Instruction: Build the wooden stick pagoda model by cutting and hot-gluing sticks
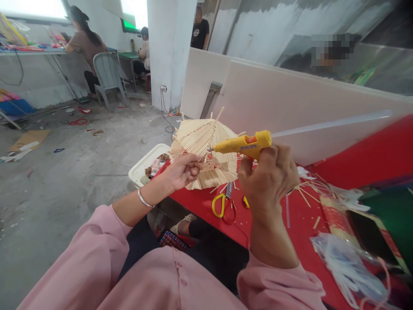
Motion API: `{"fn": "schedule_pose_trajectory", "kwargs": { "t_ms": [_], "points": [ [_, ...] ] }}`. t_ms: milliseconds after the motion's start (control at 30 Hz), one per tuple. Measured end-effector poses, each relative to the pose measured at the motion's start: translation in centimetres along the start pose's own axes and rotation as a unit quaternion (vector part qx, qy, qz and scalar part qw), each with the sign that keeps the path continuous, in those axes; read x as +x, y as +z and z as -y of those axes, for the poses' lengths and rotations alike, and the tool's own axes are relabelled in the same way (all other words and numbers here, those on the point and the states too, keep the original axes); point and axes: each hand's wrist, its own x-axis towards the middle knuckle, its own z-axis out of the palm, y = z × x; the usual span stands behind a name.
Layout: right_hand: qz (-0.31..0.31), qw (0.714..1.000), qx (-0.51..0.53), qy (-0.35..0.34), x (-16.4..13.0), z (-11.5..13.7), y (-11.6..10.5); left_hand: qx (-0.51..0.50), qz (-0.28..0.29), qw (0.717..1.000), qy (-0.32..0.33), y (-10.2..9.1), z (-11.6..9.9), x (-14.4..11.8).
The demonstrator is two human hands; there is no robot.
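My left hand [183,171] grips the lower edge of a small house-shaped model made of thin wooden sticks [201,140], holding it up over the red table's near corner. A yellow hot glue gun [243,145] is held in my right hand [269,176], its nozzle touching the model's roof just right of my left fingers. A long clear glue stick [329,125] juts out of the gun's back toward the right.
The red table [274,228] carries yellow-handled scissors [224,206], loose sticks [306,193], plastic bags [348,267] and a phone [371,234]. A white tub [145,165] stands by the table corner. White boards [284,99] rise behind. People sit at far desks near a grey chair [108,75].
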Motion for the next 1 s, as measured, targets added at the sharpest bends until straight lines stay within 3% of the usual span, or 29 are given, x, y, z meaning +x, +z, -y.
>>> {"fn": "schedule_pose_trajectory", "kwargs": {
  "t_ms": [433,667,1000],
  "points": [
    [-0.04,0.998,-0.014,-0.048,-0.05,-0.04,0.35,0.021,0.002,1.0,0.007,0.23,0.15,0.32],
    [-0.011,1.0,0.019,-0.005,0.03,0.26,0.22,0.03,-0.016,0.999,0.013,0.6,0.16,0.15],
    [0.005,1.0,0.016,-0.006,0.01,0.31,0.02,0.009,-0.021,1.0,-0.006,0.15,-0.07,-0.09]
  ]
}}
